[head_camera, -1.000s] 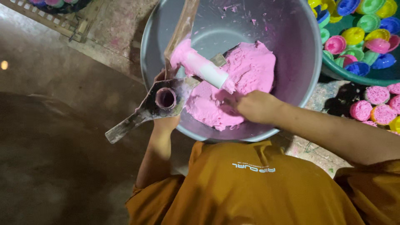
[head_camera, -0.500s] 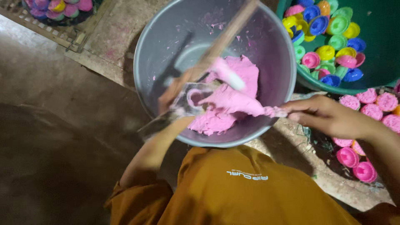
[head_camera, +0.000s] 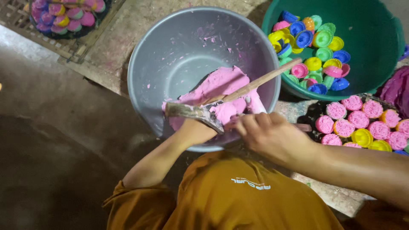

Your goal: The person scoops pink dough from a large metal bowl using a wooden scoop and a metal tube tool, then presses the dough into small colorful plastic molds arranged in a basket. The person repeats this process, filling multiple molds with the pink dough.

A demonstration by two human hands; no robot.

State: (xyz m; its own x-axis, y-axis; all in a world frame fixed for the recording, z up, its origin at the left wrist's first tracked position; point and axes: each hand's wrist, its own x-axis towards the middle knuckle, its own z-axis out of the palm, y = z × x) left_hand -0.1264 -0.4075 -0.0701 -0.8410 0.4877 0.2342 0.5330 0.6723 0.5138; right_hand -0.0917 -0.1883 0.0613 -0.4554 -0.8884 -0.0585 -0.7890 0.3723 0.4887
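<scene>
The soft pink dough (head_camera: 221,91) lay heaped in the large grey metal basin (head_camera: 170,64), toward its near wall. The left hand (head_camera: 194,132) gripped a flat metal scraper (head_camera: 194,111) with a long wooden handle (head_camera: 262,80) — fingers hidden beneath it. The right hand (head_camera: 270,136) rested at the rim, fingers (head_camera: 251,121) curled; whether they held anything could not be told — beside it stood a green tub of coloured plastic moulds (head_camera: 375,38).

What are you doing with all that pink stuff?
A person leans over a grey bowl of pink dough. The left hand holds a metal scraper with a wooden handle, and the right hand works right beside it. A green tub holds empty coloured moulds; filled moulds sit nearby.
</scene>
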